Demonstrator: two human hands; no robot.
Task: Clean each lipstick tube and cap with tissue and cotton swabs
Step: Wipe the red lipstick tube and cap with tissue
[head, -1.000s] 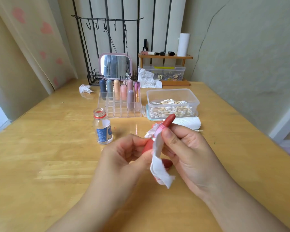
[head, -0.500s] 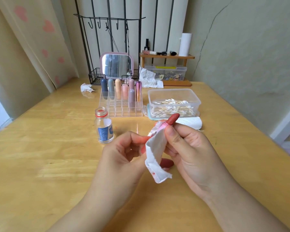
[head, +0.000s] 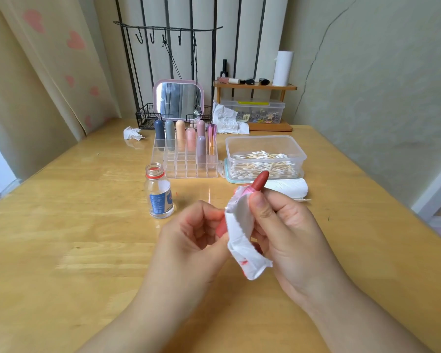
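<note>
A wooden tabletop [head: 61,250] carries everything, spreading beneath and beyond both hands. Farthest beyond the hands, a black wire rack [head: 168,72] with hooks rises against the wall, a pink-framed mirror [head: 178,100] standing in front of it. Beyond the right hand, a small wooden shelf [head: 255,85] bears a white roll [head: 282,68] and small cosmetic items, with a lidded clear box [head: 255,110] of small mixed pieces beneath it and a crumpled white tissue [head: 227,118] just beside that box. Nearer, directly beyond the right hand, an open clear plastic container [head: 265,146] holds a heap of cotton swabs [head: 262,166]; a white folded pack [head: 288,188] lies just in front of it. Beyond the left hand, a clear acrylic organizer [head: 186,164] holds seven capped lipstick tubes [head: 190,138] upright in its far compartments, the near compartments showing nothing. An uncapped glass bottle [head: 160,192] with a blue label stands near it, just beyond the left hand. Another crumpled tissue wad [head: 132,133] lies well off beyond the left hand. Above the tabletop, the left hand [head: 189,240] grips the red base of an open lipstick [head: 261,179], its fingers curled. The right hand [head: 288,235] pinches a red-stained tissue [head: 242,240] around the tube's middle, thumb pressed on it. The lipstick tilts away toward the swab container, its bullet exposed above the fingers.
</note>
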